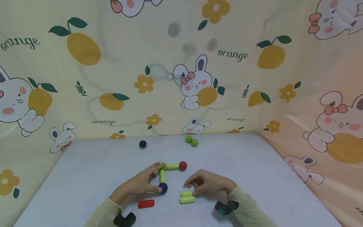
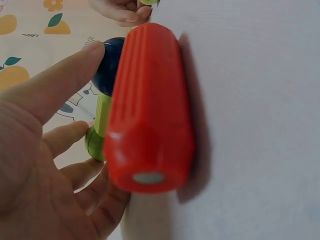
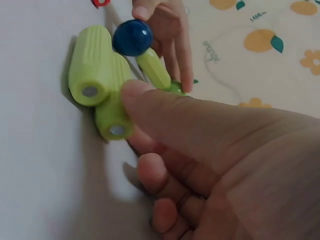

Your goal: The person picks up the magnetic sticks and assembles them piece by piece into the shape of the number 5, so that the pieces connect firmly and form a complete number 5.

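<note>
An angled piece is held at the left hand [image 1: 143,182]: a green ball [image 2: 93,144] forms its corner under the forefinger, and a dark blue ball [image 1: 164,188] is pressed by the thumb. Thumb and forefinger are spread along the upright stick [image 1: 162,176] and the piece is pinched end to end between them, presumably so that both joints are steadied and the balls are kept from rolling. From those fingertips the side stick [image 1: 172,166] is pointed rightward, and is capped by a red ball [image 1: 182,165], left untouched.

At the right hand [image 1: 211,183], the farther loose stick [image 1: 185,194] is touched by the thumb, while the other fingers are bent; whether it is truly pinched cannot be told. The nearer loose stick [image 1: 187,200] is laid alongside it, just on the near side of that thumb, perhaps for easy reach. Pale metal discs [image 3: 90,91] are shown on their ends, by which, it may be judged, balls are held magnetically.

Below the left thumb a red stick [image 1: 146,204] is laid apart. Well beyond both hands' fingers, a spare blue ball [image 1: 143,144] and two green balls [image 1: 192,140] are set on the white table [image 1: 232,157], seemingly out of the way
</note>
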`<state>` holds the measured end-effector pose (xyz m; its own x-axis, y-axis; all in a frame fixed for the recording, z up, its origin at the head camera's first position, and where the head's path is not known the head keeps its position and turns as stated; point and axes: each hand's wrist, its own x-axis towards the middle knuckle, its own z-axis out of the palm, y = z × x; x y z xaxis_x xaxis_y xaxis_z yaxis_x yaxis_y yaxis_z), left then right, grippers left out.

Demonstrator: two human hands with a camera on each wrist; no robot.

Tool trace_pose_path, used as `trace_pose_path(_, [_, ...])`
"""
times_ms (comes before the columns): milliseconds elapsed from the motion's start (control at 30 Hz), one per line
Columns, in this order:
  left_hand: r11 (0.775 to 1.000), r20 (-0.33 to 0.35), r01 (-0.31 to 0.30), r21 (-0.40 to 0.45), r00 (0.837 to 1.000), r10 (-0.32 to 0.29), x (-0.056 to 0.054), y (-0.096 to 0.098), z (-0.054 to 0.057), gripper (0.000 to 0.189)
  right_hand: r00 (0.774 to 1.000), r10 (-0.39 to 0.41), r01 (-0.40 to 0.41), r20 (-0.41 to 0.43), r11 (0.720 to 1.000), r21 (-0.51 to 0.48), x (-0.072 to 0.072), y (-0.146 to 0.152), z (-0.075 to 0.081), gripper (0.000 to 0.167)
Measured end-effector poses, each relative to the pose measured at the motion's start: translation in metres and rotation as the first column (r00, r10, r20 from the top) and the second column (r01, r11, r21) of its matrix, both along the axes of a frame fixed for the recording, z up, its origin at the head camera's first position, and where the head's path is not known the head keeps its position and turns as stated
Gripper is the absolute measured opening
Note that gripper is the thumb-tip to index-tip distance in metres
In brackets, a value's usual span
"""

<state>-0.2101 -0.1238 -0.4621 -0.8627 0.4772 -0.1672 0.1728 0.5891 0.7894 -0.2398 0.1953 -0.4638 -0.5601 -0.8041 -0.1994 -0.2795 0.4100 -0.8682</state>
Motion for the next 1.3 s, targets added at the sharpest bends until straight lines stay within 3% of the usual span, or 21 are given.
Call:
trace_pose_path(300, [1.0, -0.002, 0.015, 0.019, 1.0, -0.015, -0.001, -0.003, -0.004, 0.092, 0.998, -0.003, 0.005, -0.059, 1.0, 0.026, 0.001, -0.002, 0.002, 0.027])
trace_pose_path(533, [1.0, 0.013, 0.003, 0.006, 1.0, -0.003, -0.001, -0.003, -0.006, 0.093, 0.992, -0.072, 0.078, -0.105, 0.996, 0.053, 0.003, -0.006, 0.0, 0.018])
trace_pose_path(833, [1.0, 0.015, -0.001, -0.005, 1.0, 0.001, -0.004, -0.001, -0.006, 0.091, 0.977, -0.14, 0.135, -0.163, 0.99, -0.04, 0.005, -0.018, -0.011, 0.021])
trace_pose_path(1100, [1.0, 0.019, 0.007, 0.001, 1.0, -0.007, -0.003, -0.002, -0.006, 0.091, 0.954, -0.261, 0.256, -0.144, 0.965, -0.058, 0.014, -0.031, -0.016, 0.022])
trace_pose_path(1300, [1.0, 0.026, 0.004, -0.001, 1.0, -0.004, -0.001, -0.002, -0.004, 0.091, 0.949, -0.287, 0.282, -0.131, 0.958, -0.055, 0.018, -0.037, -0.016, 0.022])
